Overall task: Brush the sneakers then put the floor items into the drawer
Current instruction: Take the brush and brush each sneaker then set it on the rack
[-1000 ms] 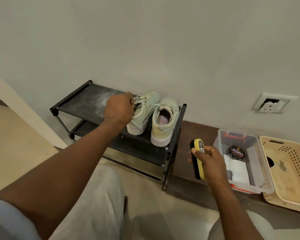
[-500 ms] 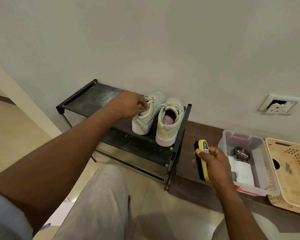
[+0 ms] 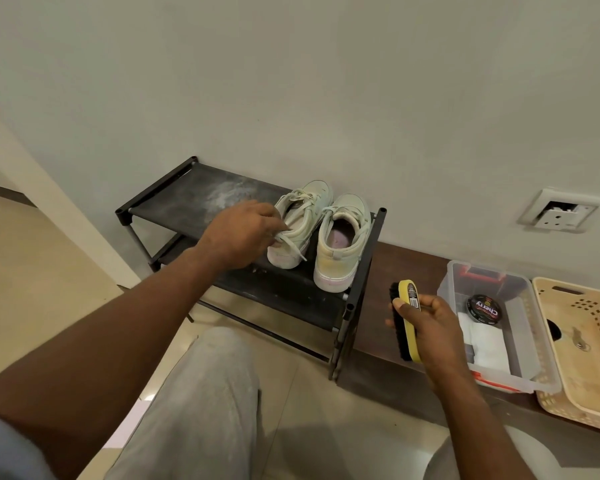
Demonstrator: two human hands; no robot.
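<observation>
The left hand (image 3: pixel 243 233) is now placed lower on the left sneaker than a second ago, fingers curled at collar and laces; whether anything is pinched cannot be told. On the dusty black two-tier metal rack (image 3: pixel 187 199), set against a plain wall above beige tiles, the pale-green canvas sneakers (image 3: pixel 336 265) are stood. Light and soft-sided, they are probably best held at the stiffer heel. The yellow-backed black-bristled brush (image 3: pixel 406 287) is clasped in the right hand (image 3: pixel 437 330).

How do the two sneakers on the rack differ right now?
The left sneaker is held at its laces by the left hand; the right sneaker stands untouched. The left sneaker's insole is hidden by hand and laces; the right sneaker's pinkish insole shows. Both are pale, laced, heels toward the camera, on the rack's top shelf.
</observation>
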